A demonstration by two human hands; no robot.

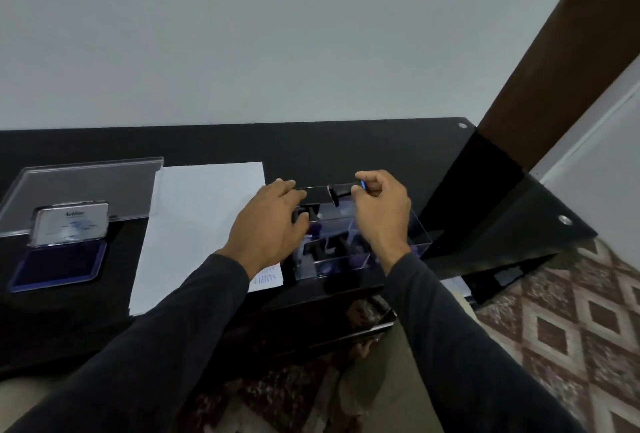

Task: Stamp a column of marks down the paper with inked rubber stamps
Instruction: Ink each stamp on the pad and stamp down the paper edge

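Stamps over the clear box, both hands busy.
Clear box (346, 259) sits on the black tabletop (346, 145), just right of the paper (194, 224). Left hand (270, 224) closes on a stamp (301, 216) inside it; beyond, right hand (381, 207) pinches a black stamp (341, 190) above it. Open ink pad (59, 266) lies well left.

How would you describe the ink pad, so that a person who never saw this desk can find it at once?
Start at the black desk and go to its left end, left of the white paper. There the ink pad lies open, its light lid standing up behind it. Its dark blue-purple inked surface sets it apart from the clear plastic cover behind.
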